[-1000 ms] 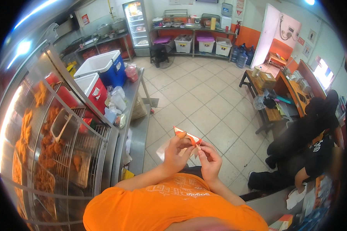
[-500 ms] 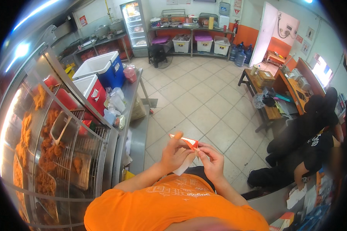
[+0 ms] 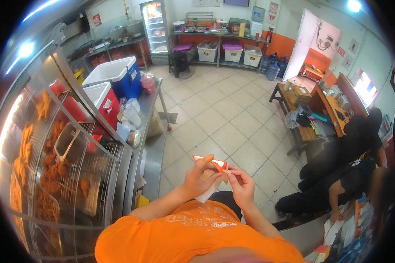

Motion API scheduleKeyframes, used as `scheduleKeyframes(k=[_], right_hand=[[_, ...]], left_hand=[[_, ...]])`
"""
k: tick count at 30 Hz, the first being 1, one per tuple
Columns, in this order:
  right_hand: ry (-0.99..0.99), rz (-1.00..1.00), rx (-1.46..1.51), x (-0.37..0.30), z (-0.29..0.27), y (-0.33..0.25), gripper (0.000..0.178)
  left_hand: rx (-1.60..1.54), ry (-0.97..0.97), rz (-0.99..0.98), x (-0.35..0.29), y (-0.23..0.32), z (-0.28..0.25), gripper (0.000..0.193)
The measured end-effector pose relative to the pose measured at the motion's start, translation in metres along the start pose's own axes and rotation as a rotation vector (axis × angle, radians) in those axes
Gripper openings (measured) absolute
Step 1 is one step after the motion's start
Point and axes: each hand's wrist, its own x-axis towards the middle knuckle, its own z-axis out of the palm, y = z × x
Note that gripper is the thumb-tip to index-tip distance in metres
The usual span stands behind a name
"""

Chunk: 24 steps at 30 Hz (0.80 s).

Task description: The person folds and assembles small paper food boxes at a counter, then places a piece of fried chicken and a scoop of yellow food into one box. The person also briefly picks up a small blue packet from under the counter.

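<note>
In front of my orange shirt I hold a folded red-and-white paper piece (image 3: 220,165) with a zigzag print. It looks like a small paper food sleeve, though its full shape is partly hidden by my fingers. My left hand (image 3: 198,179) is closed on its left side, thumb lying along the printed top. A plain whitish flap (image 3: 207,193) hangs below that palm. My right hand (image 3: 242,183) pinches the right edge with thumb and fingertips.
Left stands a glass display case (image 3: 118,184) with fried food on racks. Beside it a steel table (image 3: 151,118) carries a blue cooler (image 3: 129,81), a red cooler (image 3: 107,107) and plastic bags. A person in black (image 3: 357,175) is at the right, near a wooden bench (image 3: 289,98).
The paper piece has tilted slightly, and its right end sits a little higher. Both hands keep their grip. At the right, the person in black has shifted a little.
</note>
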Motion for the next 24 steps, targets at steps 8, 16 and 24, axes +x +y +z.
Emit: scheduleKeyframes(k=[8,16,24], right_hand=[[-0.086,-0.041,-0.13,0.004,-0.001,0.002,0.011],[-0.077,-0.158,-0.327,0.008,-0.003,0.002,0.011],[0.063,-0.103,-0.245,0.005,-0.001,0.009,0.011]], left_hand=[[0.201,0.036,0.202,0.006,0.01,-0.007,0.067],[0.095,0.053,-0.037,0.001,0.014,0.004,0.063],[0.105,-0.025,-0.009,0.003,0.021,0.009,0.061]])
